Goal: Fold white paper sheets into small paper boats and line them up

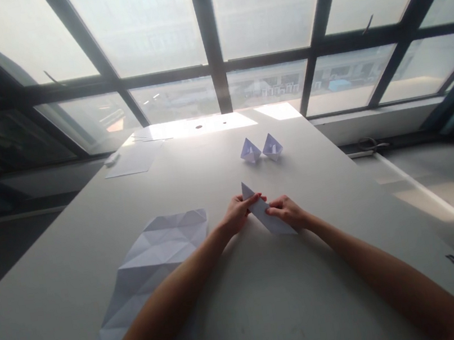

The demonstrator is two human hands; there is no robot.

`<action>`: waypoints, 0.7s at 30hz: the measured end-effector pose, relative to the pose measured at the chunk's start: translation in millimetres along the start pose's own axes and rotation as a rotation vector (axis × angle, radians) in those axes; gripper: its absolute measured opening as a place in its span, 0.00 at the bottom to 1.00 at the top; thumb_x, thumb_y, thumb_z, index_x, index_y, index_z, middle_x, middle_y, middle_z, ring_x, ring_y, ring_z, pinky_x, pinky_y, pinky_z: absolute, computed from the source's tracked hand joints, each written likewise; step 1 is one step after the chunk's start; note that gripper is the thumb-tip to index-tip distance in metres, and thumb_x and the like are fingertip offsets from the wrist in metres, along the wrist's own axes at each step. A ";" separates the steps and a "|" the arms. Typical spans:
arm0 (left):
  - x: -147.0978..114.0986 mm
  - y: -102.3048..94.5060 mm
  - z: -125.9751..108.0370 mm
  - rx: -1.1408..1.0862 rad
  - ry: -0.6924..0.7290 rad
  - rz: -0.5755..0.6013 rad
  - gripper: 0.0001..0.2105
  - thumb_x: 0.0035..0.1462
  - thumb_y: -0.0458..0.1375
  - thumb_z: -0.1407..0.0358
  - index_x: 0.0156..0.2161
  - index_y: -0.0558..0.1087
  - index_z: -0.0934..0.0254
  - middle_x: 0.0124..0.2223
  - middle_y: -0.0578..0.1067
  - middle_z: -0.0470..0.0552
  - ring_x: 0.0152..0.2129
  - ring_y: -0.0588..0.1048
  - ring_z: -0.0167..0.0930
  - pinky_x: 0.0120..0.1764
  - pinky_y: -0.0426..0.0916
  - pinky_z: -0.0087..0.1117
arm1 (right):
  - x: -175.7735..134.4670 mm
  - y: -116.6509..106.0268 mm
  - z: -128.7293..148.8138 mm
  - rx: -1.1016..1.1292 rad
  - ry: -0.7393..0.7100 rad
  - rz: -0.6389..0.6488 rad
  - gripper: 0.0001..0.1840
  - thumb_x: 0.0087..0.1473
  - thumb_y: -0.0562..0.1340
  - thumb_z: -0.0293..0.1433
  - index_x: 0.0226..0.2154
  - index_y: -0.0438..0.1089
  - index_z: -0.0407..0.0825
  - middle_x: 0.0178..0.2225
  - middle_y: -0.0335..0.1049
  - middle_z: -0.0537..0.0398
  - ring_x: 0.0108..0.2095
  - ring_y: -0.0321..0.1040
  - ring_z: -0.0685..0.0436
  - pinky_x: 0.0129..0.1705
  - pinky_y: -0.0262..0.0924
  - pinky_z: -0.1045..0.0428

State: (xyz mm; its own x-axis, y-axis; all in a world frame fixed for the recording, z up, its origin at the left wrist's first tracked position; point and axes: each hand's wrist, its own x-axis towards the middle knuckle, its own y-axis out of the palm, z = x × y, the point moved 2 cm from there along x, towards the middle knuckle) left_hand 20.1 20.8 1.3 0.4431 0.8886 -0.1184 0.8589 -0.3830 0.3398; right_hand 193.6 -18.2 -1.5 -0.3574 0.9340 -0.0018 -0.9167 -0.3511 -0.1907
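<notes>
A folded piece of white paper (272,221), long and pointed at its upper end, is held at a slant just above the table. My left hand (237,213) grips its upper part, with the thumb lying across the front. On its right edge, lower down, my right hand (286,211) pinches it between thumb and fingers. Beyond my hands stand two folded paper boats, a left one (250,152) and a right one (272,148), side by side. To the left lies a creased sheet of paper (151,266), partly hidden by my left forearm.
The white table (336,301) reaches toward the windows. At its far left lie a flat paper sheet (134,160) and a small white object (111,159). A dark mark (452,258) shows near the right edge. A cable (372,144) lies beyond the table on the right.
</notes>
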 end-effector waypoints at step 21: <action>3.6 3.8 10.7 -0.054 0.004 0.006 0.18 0.48 0.69 0.54 0.35 0.79 0.71 0.35 0.81 0.58 0.32 0.78 0.36 0.41 0.70 0.34 | 3.3 -0.6 -4.9 0.045 0.019 -0.159 0.21 0.50 0.64 0.46 0.24 0.73 0.44 0.19 0.64 0.58 0.20 0.56 0.51 0.21 0.47 0.56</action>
State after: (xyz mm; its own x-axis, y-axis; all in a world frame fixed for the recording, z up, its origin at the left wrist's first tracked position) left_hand 27.7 19.8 -7.8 0.4470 0.8874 -0.1129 0.8412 -0.3741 0.3903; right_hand 193.8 -14.6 -6.2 -0.2038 0.9790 0.0064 -0.9688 -0.2008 -0.1454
